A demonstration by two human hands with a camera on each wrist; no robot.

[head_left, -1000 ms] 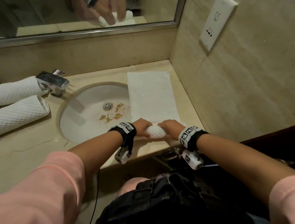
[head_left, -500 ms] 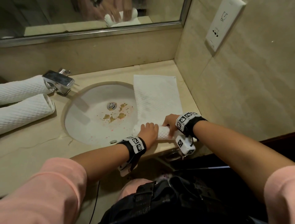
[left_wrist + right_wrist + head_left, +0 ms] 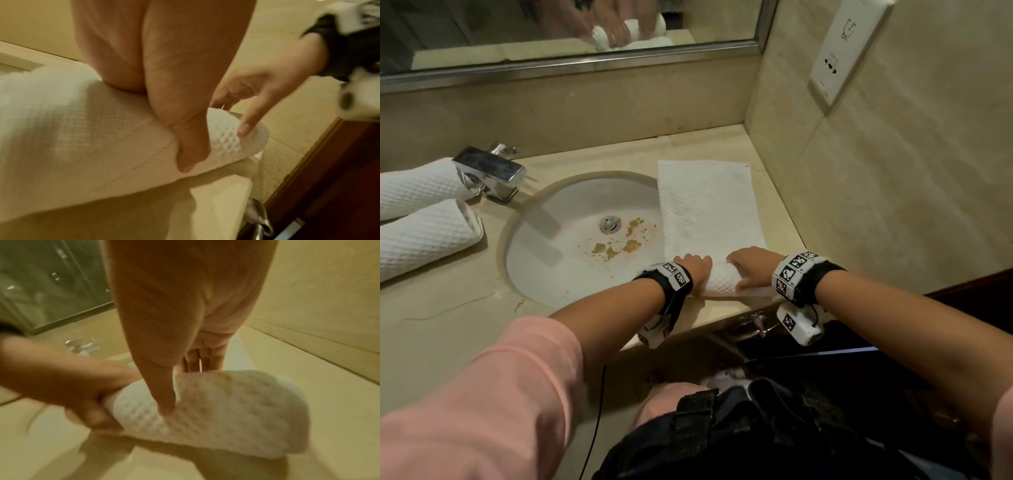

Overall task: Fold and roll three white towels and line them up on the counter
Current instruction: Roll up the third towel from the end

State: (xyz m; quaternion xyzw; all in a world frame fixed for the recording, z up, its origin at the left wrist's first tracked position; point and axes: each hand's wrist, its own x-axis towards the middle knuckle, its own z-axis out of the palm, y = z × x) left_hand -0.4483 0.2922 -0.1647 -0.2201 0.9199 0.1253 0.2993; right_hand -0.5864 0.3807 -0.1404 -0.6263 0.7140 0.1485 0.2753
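A white waffle towel (image 3: 709, 205) lies flat on the counter (image 3: 441, 308) to the right of the sink, and its near end is wound into a roll (image 3: 720, 279). My left hand (image 3: 693, 269) grips the roll's left end, fingers over the top and thumb (image 3: 191, 151) on the near side. My right hand (image 3: 751, 265) grips the right end the same way, its thumb (image 3: 166, 402) pressing into the roll (image 3: 236, 410). Two finished rolled towels (image 3: 417, 188) (image 3: 424, 236) lie side by side at the far left.
The oval sink (image 3: 571, 281) has brown stains by its drain. A chrome faucet (image 3: 489, 171) stands beside the rolled towels. A tiled wall with a socket plate (image 3: 842, 51) closes the right side, and a mirror (image 3: 551, 20) runs along the back. The counter's front edge lies just under my wrists.
Both hands have turned the roll away from me, off the counter's front edge. The roll has grown thicker and the flat part shorter.
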